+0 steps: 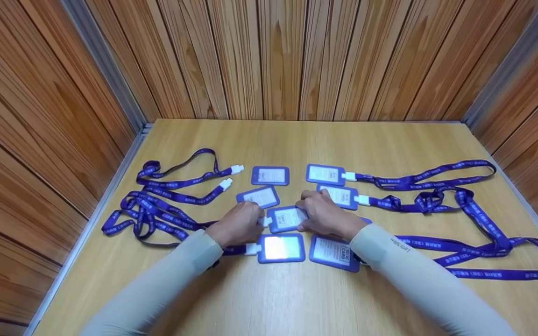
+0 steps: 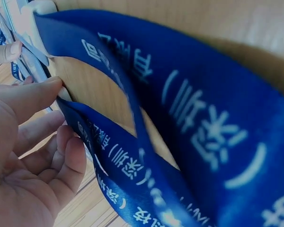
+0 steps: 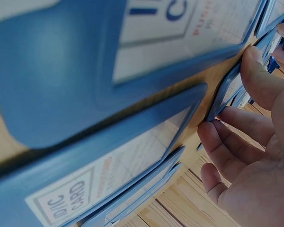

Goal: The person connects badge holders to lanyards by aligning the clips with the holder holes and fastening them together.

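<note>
Between my hands lies a blue ID badge holder [image 1: 287, 219] with a printed card inside. My left hand [image 1: 238, 225] pinches the white clip [image 1: 265, 221] of a blue lanyard at the holder's left end; thumb and forefinger meet on the clip [image 2: 64, 93] in the left wrist view. With thumb and fingers, my right hand [image 1: 327, 214] grips the holder's right end, its edge [image 3: 222, 97] showing between them in the right wrist view. The lanyard strap [image 2: 118, 163] trails away from my left hand, printed with white characters.
Nearer me is a clipped badge holder [image 1: 280, 259]; behind lie two unclipped ones, a far holder [image 1: 270, 175] and a tilted holder [image 1: 257, 197]. Loose lanyards [image 1: 175, 184] spread leftward. Several holders with lanyards [image 1: 437, 179] occupy the right. Wooden panels [image 1: 280, 60] wall the table.
</note>
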`<state>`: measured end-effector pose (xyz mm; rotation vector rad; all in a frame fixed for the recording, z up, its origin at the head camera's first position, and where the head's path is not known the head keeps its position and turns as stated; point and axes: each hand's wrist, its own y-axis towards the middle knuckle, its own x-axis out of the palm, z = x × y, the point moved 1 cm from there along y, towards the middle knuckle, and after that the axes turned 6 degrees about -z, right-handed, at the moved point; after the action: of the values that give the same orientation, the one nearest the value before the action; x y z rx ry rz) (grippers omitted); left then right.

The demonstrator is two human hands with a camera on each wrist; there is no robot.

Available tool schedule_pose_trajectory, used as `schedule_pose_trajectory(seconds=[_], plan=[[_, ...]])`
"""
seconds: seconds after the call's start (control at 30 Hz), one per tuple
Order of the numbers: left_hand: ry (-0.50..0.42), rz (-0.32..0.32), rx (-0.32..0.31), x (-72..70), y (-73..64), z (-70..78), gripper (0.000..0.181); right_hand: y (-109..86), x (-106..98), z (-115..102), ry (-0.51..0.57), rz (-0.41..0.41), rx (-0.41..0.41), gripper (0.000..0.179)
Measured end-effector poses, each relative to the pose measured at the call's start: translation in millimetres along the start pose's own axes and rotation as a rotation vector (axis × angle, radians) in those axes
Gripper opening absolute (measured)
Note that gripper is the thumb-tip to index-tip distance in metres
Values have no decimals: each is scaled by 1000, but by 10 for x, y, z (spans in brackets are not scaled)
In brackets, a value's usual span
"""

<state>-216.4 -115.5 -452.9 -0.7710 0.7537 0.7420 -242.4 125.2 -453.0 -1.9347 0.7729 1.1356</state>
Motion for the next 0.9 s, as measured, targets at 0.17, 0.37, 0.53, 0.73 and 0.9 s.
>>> schedule_pose_trajectory(seconds=[0.17,0.37,0.53,0.73,0.9], plan=[[9,1,-11,6,14,14,20,-23,8,-9,16,-11,18,60],[45,29,41,20,31,2,12,-28,3,-2,-32,14,-12,59],[43,28,60,25,28,-8,11,-21,-1,-4,-51,4,-12,59],[53,15,60,14,17,-2,19,-6,-15,-18,-57,-4,-8,60],[88,19,58,16,24,-8,20,-3,-22,-13,-66,-3,-24,61]])
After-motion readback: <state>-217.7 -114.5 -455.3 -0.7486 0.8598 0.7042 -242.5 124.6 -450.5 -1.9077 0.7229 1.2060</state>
